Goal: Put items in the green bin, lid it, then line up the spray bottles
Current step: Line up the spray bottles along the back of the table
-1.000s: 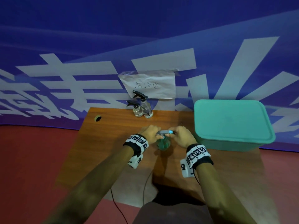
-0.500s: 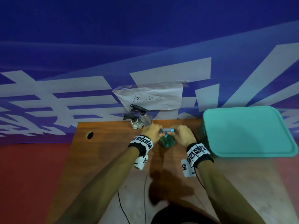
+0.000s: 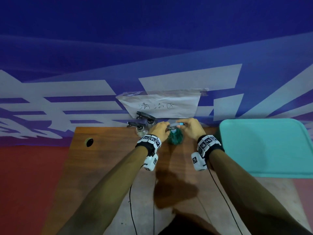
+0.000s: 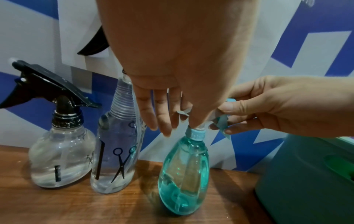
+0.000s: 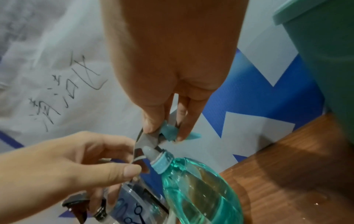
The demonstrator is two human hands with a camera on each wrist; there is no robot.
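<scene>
Fingers (image 5: 153, 121) of the right hand (image 3: 191, 129) pinch the trigger end of the teal spray bottle (image 4: 184, 174); left hand (image 3: 160, 130) pinches the rear of its grey spray head. Bottle: upright on the wooden bench (image 3: 110, 158), long axis vertical, nozzle pointing right toward the green bin (image 3: 264, 146), lidded. Translucent teardrop plastic body, ribbed blue collar. Two clear spray bottles (image 4: 61, 151) with black heads stand just left.
</scene>
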